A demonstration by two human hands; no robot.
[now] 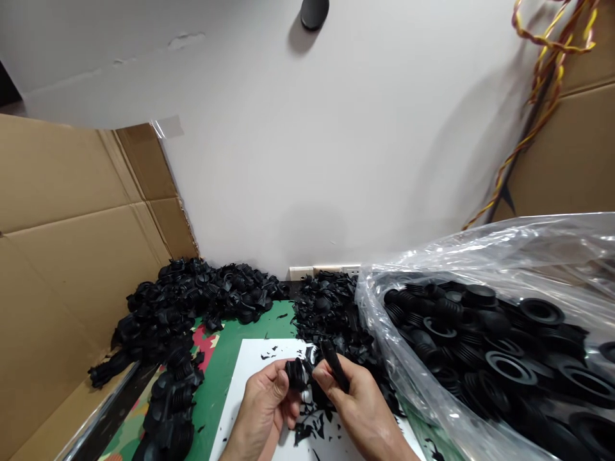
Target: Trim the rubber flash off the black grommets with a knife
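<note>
My left hand (266, 406) is closed on a small black ribbed rubber bellows (296, 374), pinched between thumb and fingers. My right hand (358, 406) grips a slim black-handled tool (335, 366), whose handle points up and away. The tool's working end is hidden by the fingers, so its kind does not show. Both hands are close together above a white sheet (244, 365). Thin black rubber scraps (310, 428) lie on the sheet beneath them.
At right, a clear plastic bag (408, 374) holds many black ribbed rubber parts (509, 368). A heap of black rubber pieces (230, 291) is at back left, with a scrap pile (331, 314) at the back middle. Cardboard (72, 237) stands left; a white wall (307, 141) is behind.
</note>
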